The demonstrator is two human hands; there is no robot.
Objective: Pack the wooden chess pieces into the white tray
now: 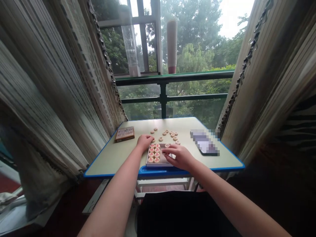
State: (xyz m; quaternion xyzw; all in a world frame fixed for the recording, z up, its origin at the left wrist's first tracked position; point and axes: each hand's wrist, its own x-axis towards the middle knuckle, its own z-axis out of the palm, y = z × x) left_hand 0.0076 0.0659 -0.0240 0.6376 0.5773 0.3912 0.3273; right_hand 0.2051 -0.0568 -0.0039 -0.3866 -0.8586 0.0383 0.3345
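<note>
An open shallow box [147, 162] sits at the table's near edge. Round wooden xiangqi pieces [157, 154] with red characters fill two columns on its left side, and another piece [167, 145] lies at its upper right. My right hand [179, 156] is over the box's right part, thumb and fingers pinched on a small piece [164, 152] that is mostly hidden. Just beyond the box's far left corner, my left hand [144, 143] has its fingertips closed on a xiangqi piece [153, 140] at the tabletop. Several loose pieces [175, 138] are scattered beyond the box.
A flat brown box [124, 133] lies at the table's far left. On the right is a phone-like device [205, 144], partly blurred. The pale table [111, 161] has a blue rim. Curtains [81, 82] hang on both sides; a green railing [197, 76] stands behind.
</note>
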